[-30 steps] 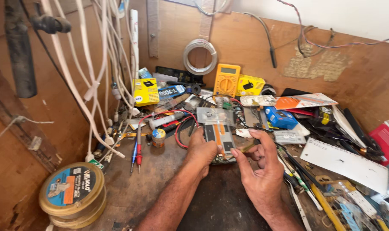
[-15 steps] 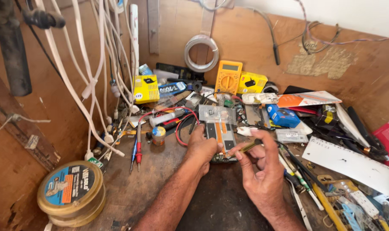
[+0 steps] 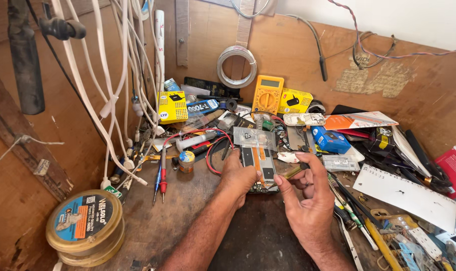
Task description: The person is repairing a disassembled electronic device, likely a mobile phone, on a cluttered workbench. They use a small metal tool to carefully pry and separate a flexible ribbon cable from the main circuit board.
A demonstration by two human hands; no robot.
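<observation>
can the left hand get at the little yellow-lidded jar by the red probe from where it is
Probably yes. The left hand rests on the opened phone, and the small jar stands just to its left on the bench. Only loose red and black probe leads lie between them, low enough to reach over.

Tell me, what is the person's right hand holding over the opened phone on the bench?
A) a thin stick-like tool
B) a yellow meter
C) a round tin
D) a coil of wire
A: the right hand pinches a thin stick-like tool whose tip points at the opened phone, which the left hand steadies; the yellow meter lies untouched at the back.
</observation>
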